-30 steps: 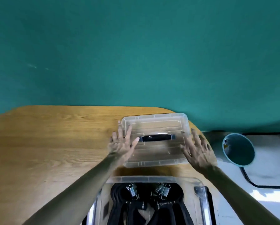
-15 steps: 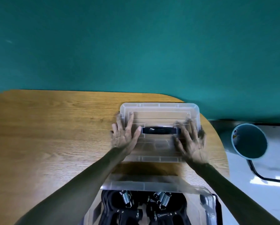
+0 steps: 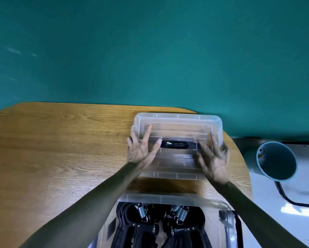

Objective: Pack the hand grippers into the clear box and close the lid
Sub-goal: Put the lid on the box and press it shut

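The clear lid (image 3: 178, 122) with a black handle (image 3: 177, 145) is held a little above the wooden table (image 3: 60, 149), casting a shadow below its near edge. My left hand (image 3: 141, 151) holds its left end, thumb on top beside the handle and fingers spread along the edge. At the right end my right hand (image 3: 214, 161) holds it the same way. Nearer to me stands the clear box (image 3: 161, 198), uncovered. Several black hand grippers (image 3: 143, 228) with steel springs (image 3: 181, 213) lie inside it.
A teal bin (image 3: 275, 161) stands on the floor right of the table, with a black cable (image 3: 293, 201) beside it. A teal wall rises behind the table. The table's rounded right edge runs close to the lid and box.
My hands reached the lid's two ends and took hold of it. A shadow has appeared under its near edge, so it has come off the table.
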Available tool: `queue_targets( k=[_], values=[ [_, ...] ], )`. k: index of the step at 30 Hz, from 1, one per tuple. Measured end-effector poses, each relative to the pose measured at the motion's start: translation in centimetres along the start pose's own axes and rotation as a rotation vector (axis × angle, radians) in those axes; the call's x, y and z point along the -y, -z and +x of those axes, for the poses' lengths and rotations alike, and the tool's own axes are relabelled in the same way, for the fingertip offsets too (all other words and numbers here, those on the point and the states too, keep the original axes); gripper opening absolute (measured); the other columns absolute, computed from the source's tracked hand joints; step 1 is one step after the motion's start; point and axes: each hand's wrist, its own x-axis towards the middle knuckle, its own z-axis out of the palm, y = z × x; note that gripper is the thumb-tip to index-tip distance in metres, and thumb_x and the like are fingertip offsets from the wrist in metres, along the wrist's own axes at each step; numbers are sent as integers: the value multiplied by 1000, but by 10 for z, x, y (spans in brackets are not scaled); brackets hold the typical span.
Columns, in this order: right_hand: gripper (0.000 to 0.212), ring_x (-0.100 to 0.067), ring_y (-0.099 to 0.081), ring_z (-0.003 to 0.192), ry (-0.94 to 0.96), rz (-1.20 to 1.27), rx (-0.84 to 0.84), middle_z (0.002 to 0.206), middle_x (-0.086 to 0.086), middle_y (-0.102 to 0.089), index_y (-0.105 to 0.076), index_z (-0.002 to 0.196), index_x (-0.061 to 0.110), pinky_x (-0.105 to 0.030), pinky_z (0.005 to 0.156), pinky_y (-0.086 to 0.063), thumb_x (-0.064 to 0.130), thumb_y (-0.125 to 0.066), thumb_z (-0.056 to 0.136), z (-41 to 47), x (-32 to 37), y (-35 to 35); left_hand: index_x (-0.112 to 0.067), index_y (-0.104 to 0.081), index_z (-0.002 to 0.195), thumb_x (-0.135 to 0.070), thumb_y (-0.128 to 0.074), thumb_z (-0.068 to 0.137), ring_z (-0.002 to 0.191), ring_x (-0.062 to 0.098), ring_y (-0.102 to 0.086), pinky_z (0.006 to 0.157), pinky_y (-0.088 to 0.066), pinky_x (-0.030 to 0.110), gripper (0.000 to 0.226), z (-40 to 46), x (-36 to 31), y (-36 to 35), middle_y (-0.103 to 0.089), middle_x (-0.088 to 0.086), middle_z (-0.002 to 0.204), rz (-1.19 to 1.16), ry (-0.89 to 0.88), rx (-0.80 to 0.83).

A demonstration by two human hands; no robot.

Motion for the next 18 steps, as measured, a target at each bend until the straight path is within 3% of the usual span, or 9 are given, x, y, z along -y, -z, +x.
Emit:
queue_targets(
  k=[3,6,8,11,15,18],
  values=[
    [53,-38,-26,147,34,-108,-22,168,-3,-4,-32,152,40,-69,114,-14,52,-27,100,8,15,30,-49,11,156,-73,-25,95,133,40,-29,100,-32,43,75,-9,-10,16,15,26,162,-3,21,-37],
    [58,-48,-39,127,29,-171,-91,167,-4,-10,-36,150,37,-59,106,-31,58,-14,101,9,32,63,-48,12,155,-73,-17,92,123,32,-32,88,-28,35,74,-24,-18,37,10,22,163,28,14,-108],
    [59,-48,-42,118,23,-155,-146,165,-8,-19,-46,147,30,-53,99,-35,56,-20,101,7,47,86,-52,10,155,-74,-18,93,122,29,-30,84,-37,36,71,-37,-27,54,10,14,163,-39,-2,-163],
    [56,-45,-42,112,37,-156,-206,164,-8,-23,-52,143,27,-50,96,-35,51,-30,98,-9,65,108,-56,8,153,-78,-16,91,119,26,-29,67,-46,29,70,-57,-33,75,8,5,160,-47,-51,-233],
    [53,-43,-39,116,-12,-134,-253,165,-3,-21,-54,142,30,-52,99,-37,51,-35,97,-36,87,125,-61,10,150,-80,-18,91,111,20,-25,70,-57,38,68,-94,-36,106,8,2,160,-48,-93,-267],
    [51,-44,-36,121,-41,-143,-264,166,0,-17,-49,144,38,-56,102,-37,52,-35,97,-53,112,140,-51,2,156,-75,-29,95,110,19,-22,75,-43,31,73,-115,-36,127,12,7,161,-42,-132,-323]
  ],
)
